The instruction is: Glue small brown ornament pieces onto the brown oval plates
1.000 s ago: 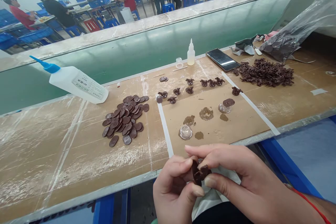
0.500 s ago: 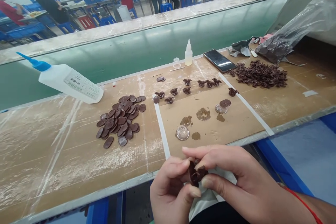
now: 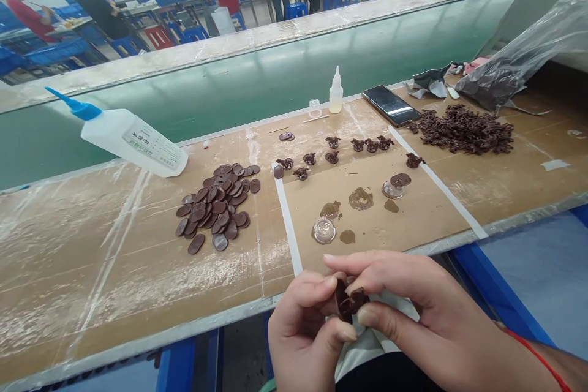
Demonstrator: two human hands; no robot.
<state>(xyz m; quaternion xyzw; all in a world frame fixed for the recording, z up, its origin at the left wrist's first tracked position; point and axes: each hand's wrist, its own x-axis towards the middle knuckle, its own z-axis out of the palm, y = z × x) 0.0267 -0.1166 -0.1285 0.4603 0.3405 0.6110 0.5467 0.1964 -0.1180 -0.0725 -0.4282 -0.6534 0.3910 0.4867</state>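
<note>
Both hands meet low in the view, just in front of the table's near edge. My left hand (image 3: 305, 327) and my right hand (image 3: 422, 312) pinch one small dark brown piece (image 3: 349, 302) between thumbs and forefingers. It looks like a brown disc with a small shaped part pressed on it. A heap of brown oval discs (image 3: 218, 205) lies on the table to the left. A pile of small brown shaped parts (image 3: 463, 128) lies at the right. Several joined pieces (image 3: 333, 156) stand in rows on the cardboard sheet (image 3: 413, 220).
A big white glue bottle with a blue tip (image 3: 133, 141) lies at the left. A small dropper bottle (image 3: 335, 95), a phone (image 3: 390, 105) and a plastic bag of brown parts (image 3: 514, 67) sit at the back. Two small clear cups (image 3: 324, 230) rest on the cardboard. Other people work behind.
The hands keep the same pinch on the brown piece; only the view has shifted slightly. Nothing on the table has moved.
</note>
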